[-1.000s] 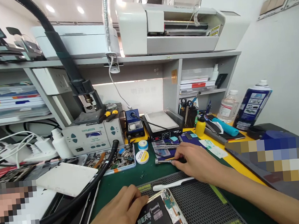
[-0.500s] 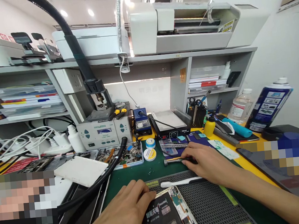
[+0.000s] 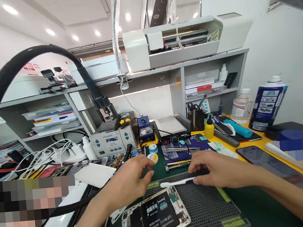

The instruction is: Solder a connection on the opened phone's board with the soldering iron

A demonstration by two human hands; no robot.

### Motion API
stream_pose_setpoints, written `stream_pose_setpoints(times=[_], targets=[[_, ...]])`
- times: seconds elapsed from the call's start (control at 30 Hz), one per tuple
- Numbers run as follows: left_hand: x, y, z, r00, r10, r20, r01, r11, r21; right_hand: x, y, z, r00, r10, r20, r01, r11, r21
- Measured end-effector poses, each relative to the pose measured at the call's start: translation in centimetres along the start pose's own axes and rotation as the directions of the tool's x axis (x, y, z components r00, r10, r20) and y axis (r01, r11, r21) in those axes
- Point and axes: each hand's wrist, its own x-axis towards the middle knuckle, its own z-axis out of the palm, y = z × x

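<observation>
My left hand (image 3: 132,177) is open above the phone's upper left, its thumb and fingertips apart with nothing between them. Below it lies an opened phone (image 3: 184,206), its black battery (image 3: 160,215) and green circuit board exposed. My right hand (image 3: 214,169) is closed around the dark handle of a toothbrush (image 3: 173,183), whose white end points left above the phone. Behind those fingers lies a screwdriver (image 3: 176,166) with a metal shaft; part of it is hidden. Phone and toothbrush are on a dark perforated mat (image 3: 210,210).
Tweezers (image 3: 181,149) and two small round tins (image 3: 153,158) lie beyond my hands. A hot-air station (image 3: 111,141) stands back left, a heating plate (image 3: 171,126) at the back. A black hose crosses the left side. On the right are a phone (image 3: 262,164) and spray can (image 3: 269,105).
My left hand has lifted off the opened phone. My right hand has shifted from the screwdriver to the toothbrush handle. The camera view has tilted upward and turned.
</observation>
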Motion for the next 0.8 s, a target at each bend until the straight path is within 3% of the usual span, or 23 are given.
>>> stream_pose_setpoints(times=[0.2, 0.57, 0.67, 0.8], targets=[[-0.5, -0.6, 1.0, 0.998, -0.024, -0.051, 0.022, 0.999, -0.039, -0.3, 0.2, 0.3, 0.999, 0.008, 0.042, -0.007, 1.000, -0.013], [-1.4, -2.7, 1.5, 0.996, 0.018, -0.086, -0.017, 1.000, 0.010, -0.1, 1.3, -0.9, 0.994, 0.110, -0.019, -0.111, 0.993, -0.047], [-1.4, -2.9, 1.6, 0.994, 0.042, -0.096, -0.039, 0.999, 0.038, 0.6, 2.1, -1.0, 0.979, 0.149, -0.138, -0.162, 0.983, -0.085], [-1.5, -3.1, 1.4, 0.991, 0.054, -0.126, -0.045, 0.997, 0.069, 2.0, 3.7, -0.5, 0.923, 0.192, -0.332, -0.265, 0.945, -0.190]])
